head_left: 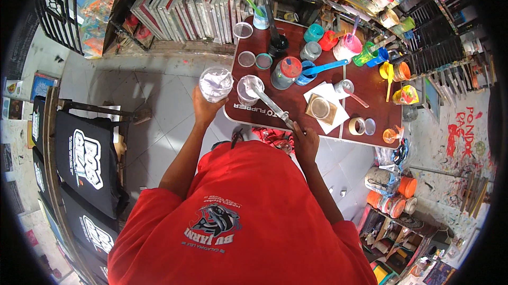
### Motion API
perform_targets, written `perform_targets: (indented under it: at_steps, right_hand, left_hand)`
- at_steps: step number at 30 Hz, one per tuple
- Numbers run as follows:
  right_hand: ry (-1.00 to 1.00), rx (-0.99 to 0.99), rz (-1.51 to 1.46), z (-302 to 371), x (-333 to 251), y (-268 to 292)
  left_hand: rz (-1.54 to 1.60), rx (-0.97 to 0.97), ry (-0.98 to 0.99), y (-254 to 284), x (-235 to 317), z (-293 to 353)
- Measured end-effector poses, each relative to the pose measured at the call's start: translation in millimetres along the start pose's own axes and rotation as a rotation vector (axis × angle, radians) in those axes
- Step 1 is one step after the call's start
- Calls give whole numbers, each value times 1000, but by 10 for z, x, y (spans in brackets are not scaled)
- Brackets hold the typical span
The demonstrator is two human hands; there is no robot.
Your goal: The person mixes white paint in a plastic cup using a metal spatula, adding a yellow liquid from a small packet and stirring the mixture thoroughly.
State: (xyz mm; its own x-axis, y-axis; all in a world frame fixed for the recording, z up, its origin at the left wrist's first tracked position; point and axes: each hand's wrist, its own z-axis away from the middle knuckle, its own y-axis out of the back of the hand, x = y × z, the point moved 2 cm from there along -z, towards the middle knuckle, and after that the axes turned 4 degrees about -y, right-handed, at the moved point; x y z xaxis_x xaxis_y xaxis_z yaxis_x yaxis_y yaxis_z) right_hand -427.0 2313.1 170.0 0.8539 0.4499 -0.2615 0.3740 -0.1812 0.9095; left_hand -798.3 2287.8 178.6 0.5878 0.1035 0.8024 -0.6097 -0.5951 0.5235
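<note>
Just off the left end of the dark red table [291, 117], my left hand [205, 109] is closed around a clear plastic tub [216, 96] of thick white paste. A smaller clear cup [248, 100] stands on the table right beside it, with white paste inside and on its rim. My right hand [305, 141] grips the handle end of a paste-smeared spatula [273, 109], whose white-coated tip rests in that cup. Farther back on the table are a red-lidded jar [287, 73], a blue cup [305, 77] with a blue spatula, and a black pot [278, 46] with a dark handle.
Several colourful paint tubs, including a pink one [348, 47], crowd the table's back right. Tape [357, 126] lies near its front edge. Framed screens [185, 16] stand under the shelf behind. Black printed shirts [84, 157] hang on a rack to the left.
</note>
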Motion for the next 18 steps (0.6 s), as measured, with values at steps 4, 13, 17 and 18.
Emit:
perform_targets:
  at_steps: [4, 13, 17, 18]
  right_hand:
    - [-24, -98, 16, -81, -3, 35]
    - [120, -129, 34, -473, 45, 281]
    - [200, -180, 10, -749, 47, 461]
    - [223, -192, 14, -811, 36, 500]
  left_hand:
    - [196, -23, 72, -67, -414, 209]
    - [569, -167, 234, -167, -333, 984]
    - [440, -202, 242, -392, 44, 1181]
    - [783, -196, 390, -541, 33, 1254]
